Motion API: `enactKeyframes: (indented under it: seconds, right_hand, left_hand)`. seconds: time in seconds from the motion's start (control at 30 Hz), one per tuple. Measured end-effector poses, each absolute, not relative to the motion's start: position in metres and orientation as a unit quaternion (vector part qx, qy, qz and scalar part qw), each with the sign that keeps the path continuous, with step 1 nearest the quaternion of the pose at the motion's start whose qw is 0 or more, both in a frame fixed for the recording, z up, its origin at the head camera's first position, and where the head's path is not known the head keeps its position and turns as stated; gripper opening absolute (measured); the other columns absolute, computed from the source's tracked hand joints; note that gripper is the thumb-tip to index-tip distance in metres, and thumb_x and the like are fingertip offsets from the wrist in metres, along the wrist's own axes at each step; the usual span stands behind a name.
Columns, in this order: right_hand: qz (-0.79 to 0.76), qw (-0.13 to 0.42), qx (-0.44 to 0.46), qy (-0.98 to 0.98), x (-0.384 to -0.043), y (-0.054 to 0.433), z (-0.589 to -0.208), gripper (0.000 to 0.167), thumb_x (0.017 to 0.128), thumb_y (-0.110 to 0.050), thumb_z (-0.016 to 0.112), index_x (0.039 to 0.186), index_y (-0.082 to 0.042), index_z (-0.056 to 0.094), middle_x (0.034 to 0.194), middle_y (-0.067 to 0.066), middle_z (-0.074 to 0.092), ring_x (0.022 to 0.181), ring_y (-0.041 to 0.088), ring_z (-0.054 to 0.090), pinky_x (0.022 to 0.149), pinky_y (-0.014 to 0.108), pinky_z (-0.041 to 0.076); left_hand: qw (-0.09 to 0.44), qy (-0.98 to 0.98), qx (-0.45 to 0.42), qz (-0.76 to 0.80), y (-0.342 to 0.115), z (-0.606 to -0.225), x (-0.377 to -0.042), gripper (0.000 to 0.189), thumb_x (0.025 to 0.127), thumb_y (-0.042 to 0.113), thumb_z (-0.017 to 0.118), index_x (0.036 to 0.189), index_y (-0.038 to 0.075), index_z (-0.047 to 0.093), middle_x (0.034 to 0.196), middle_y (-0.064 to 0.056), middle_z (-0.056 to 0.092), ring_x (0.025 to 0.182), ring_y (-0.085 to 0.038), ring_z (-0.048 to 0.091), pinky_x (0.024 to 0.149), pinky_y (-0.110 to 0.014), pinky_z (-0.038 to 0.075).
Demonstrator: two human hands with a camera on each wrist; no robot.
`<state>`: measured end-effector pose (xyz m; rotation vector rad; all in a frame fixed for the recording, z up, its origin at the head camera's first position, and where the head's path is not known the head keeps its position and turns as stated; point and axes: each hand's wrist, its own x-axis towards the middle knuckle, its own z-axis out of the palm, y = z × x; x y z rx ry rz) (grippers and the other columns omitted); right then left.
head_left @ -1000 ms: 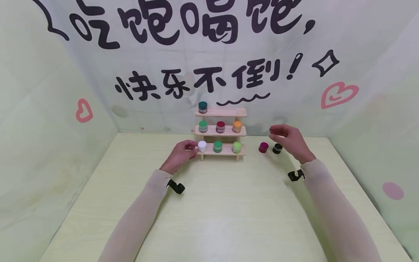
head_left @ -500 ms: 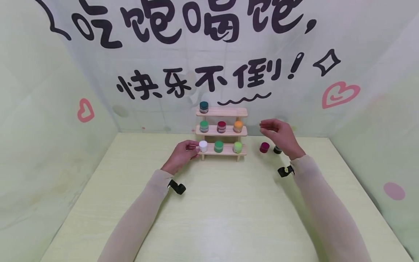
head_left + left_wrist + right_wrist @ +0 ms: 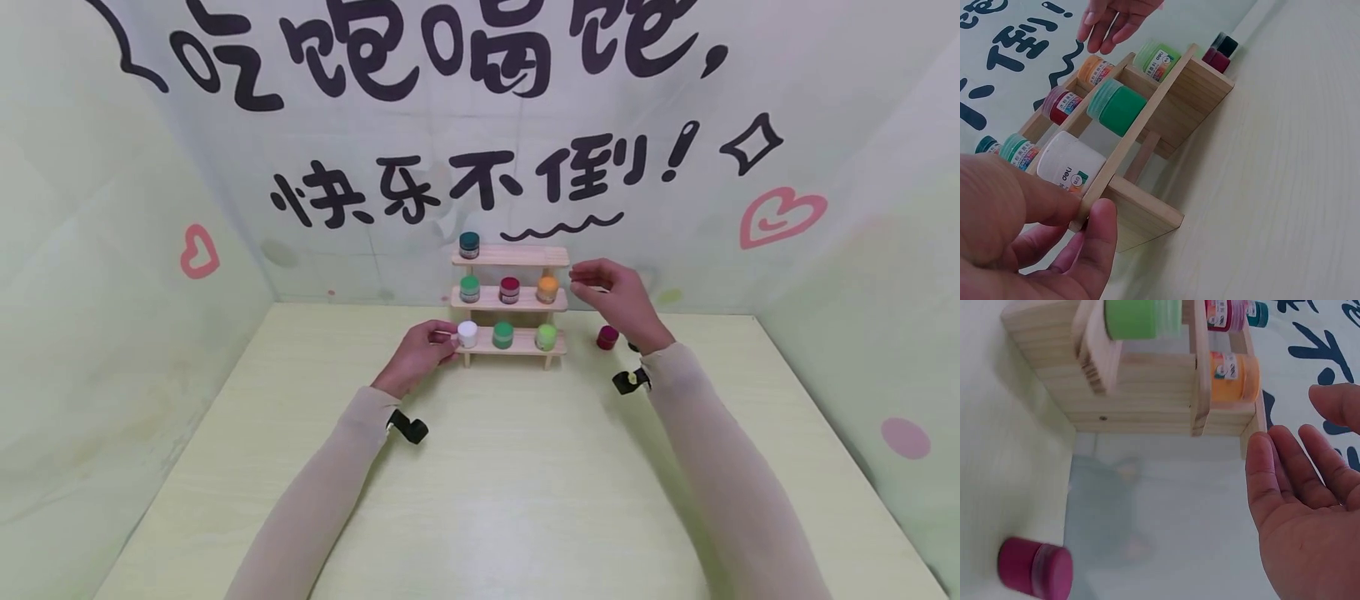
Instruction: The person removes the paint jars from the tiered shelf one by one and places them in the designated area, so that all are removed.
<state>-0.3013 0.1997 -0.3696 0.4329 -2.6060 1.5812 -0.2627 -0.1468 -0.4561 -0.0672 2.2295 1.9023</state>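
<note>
A three-tier wooden display rack (image 3: 510, 255) stands against the back wall with small paint jars on its steps. My left hand (image 3: 416, 354) pinches the left end of the bottom step, beside the white jar (image 3: 1072, 159). My right hand (image 3: 618, 296), with nothing in it, is raised near the rack's right side, its fingertips close to the top step's end in the right wrist view. Its fingers are nearly straight. The orange jar (image 3: 1235, 378) sits nearest to it on the middle step. A dark teal jar (image 3: 468, 245) is at the top step's left end.
The middle step also carries a green jar (image 3: 469, 289) and a dark red jar (image 3: 509, 290). On the bottom step are a green jar (image 3: 502, 335) and a light green jar (image 3: 546, 337). Right of the rack, a magenta jar (image 3: 607, 337) and a black jar (image 3: 1225, 44) stand on the table.
My right hand has moved left from above the black jar to the rack's right side, and its forearm now partly covers that jar in the head view. The left hand keeps its hold.
</note>
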Motion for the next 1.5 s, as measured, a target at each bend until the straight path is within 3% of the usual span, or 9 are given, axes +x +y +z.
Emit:
enactKeyframes:
  seconds: [0.5,0.73,0.83,1.5]
  right_hand:
    - [0.542,0.031,0.172,-0.822,-0.323,0.146,-0.349,0.035,0.1,-0.017,0.075,0.132,-0.006,0.069,0.13,0.016,0.071,0.115,0.024,0.068,0.091,0.016,0.056]
    - [0.536,0.019,0.164,-0.828,-0.336,0.121,-0.345,0.033,0.1,-0.017,0.075,0.13,-0.006,0.069,0.129,0.014,0.071,0.114,0.025,0.069,0.107,0.038,0.058]
    - [0.532,0.018,0.166,-0.83,-0.34,0.111,-0.343,0.033,0.099,-0.017,0.075,0.13,-0.006,0.069,0.127,0.013,0.072,0.114,0.026,0.069,0.108,0.041,0.057]
    - [0.503,-0.011,0.169,-0.847,-0.364,0.058,-0.333,0.038,0.1,-0.022,0.074,0.136,-0.011,0.066,0.127,0.007,0.071,0.117,0.022,0.067,0.106,0.039,0.059]
  left_hand:
    - [0.114,0.746,-0.019,0.655,-0.146,-0.453,-0.264,0.035,0.103,0.006,0.067,0.137,0.0,0.061,0.122,-0.017,0.062,0.098,-0.02,0.069,0.097,-0.035,0.064]
    - [0.112,0.745,-0.022,0.657,-0.147,-0.455,-0.264,0.034,0.104,0.006,0.066,0.137,-0.001,0.061,0.121,-0.016,0.063,0.097,-0.018,0.068,0.096,-0.033,0.064]
    - [0.115,0.745,-0.026,0.657,-0.147,-0.454,-0.263,0.034,0.104,0.006,0.066,0.137,0.0,0.061,0.121,-0.016,0.063,0.097,-0.019,0.068,0.098,-0.035,0.063]
    - [0.114,0.747,-0.019,0.655,-0.149,-0.454,-0.263,0.034,0.103,0.004,0.066,0.137,0.0,0.062,0.122,-0.017,0.064,0.095,-0.017,0.069,0.092,-0.031,0.065]
